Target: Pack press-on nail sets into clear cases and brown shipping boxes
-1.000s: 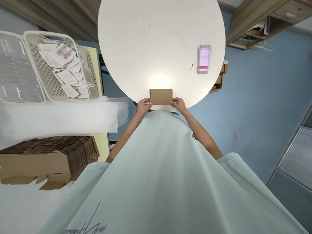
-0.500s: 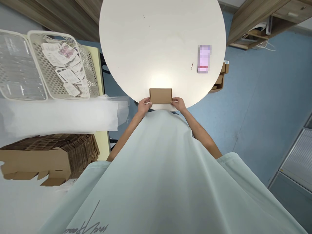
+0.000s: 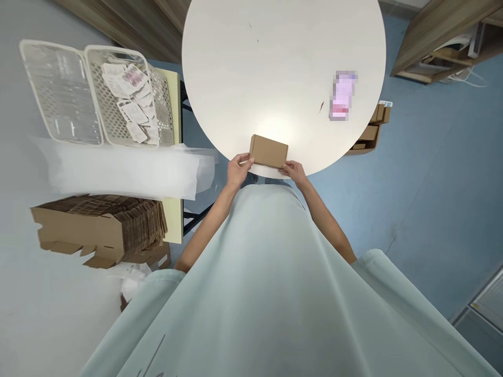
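Observation:
A small closed brown cardboard box (image 3: 269, 151) is at the near edge of the round white table (image 3: 283, 63), turned slightly askew. My left hand (image 3: 239, 168) grips its left end, thumb on the near corner and fingers along the side. At the near right corner, my right hand (image 3: 294, 172) pinches the box between thumb and fingers. Whether the box rests fully on the tabletop or is slightly lifted, I cannot tell. Farther right on the table lies a blurred pink-purple item (image 3: 342, 96).
To the left, a side table (image 3: 173, 220) carries a white basket (image 3: 168, 123) of printed cards, a bin of clear plastic packages (image 3: 73, 99), white sheets (image 3: 126, 170) and stacked flat cardboard boxes (image 3: 82, 229). An open carton (image 3: 373, 141) holding smaller boxes stands right of the round table.
The box has turned clockwise, its right end now nearer me, with both hands still on it. The whole view has shifted, so the surroundings appear farther right.

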### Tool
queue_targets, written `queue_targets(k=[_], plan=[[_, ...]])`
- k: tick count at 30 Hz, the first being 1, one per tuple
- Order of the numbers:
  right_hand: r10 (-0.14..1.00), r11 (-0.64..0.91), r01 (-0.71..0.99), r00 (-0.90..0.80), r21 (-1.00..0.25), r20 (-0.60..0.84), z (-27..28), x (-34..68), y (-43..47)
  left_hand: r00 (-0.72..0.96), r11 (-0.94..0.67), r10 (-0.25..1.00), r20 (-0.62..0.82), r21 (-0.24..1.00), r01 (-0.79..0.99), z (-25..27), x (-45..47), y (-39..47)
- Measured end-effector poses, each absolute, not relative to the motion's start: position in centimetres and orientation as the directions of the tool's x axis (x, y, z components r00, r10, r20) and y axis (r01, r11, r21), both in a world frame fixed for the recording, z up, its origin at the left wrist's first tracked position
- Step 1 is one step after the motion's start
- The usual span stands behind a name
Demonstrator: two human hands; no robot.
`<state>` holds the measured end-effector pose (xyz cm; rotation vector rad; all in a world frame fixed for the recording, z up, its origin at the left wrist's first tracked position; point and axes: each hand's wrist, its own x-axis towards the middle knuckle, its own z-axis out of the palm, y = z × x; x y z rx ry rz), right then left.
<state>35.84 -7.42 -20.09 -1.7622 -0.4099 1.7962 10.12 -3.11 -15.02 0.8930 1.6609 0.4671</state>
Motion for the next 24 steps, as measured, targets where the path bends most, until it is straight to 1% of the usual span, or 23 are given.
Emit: queue_targets(k=[3,10,14,20,22,24], plan=[[0.596,-0.775,-0.271,-0.014,-0.571,-0.803,-19.2,36.6,-7.6,-0.040,0.569,0.801,-0.597,0.738,0.363,-13.4,10.7,-3.4],[0.578,-0.777,-0.370,-0.100,-0.509,-0.810,-17.4,38.2,-8.6,0.000,0.490,0.845,-0.535,0.774,0.401,-9.9,12.7,-4.7],[0.577,-0.798,-0.304,-0.135,-0.521,-0.806,-16.2,39.0,-10.0,-0.011,0.462,0.867,-0.498,0.796,0.392,-8.3,13.4,-6.2],[0.612,-0.788,-0.215,-0.172,-0.577,-0.772,-14.9,40.6,-13.0,-0.114,0.450,0.892,-0.438,0.832,0.324,-7.6,14.3,-11.2],[0.635,-0.771,-0.182,-0.148,-0.611,-0.758,-14.4,41.6,-14.4,-0.136,0.459,0.889,-0.438,0.844,0.277,-8.1,15.0,-13.3],[0.655,-0.754,-0.142,-0.088,-0.641,-0.750,-13.8,43.2,-16.2,-0.132,0.464,0.886,-0.445,0.858,0.221,-8.8,16.3,-15.3]])
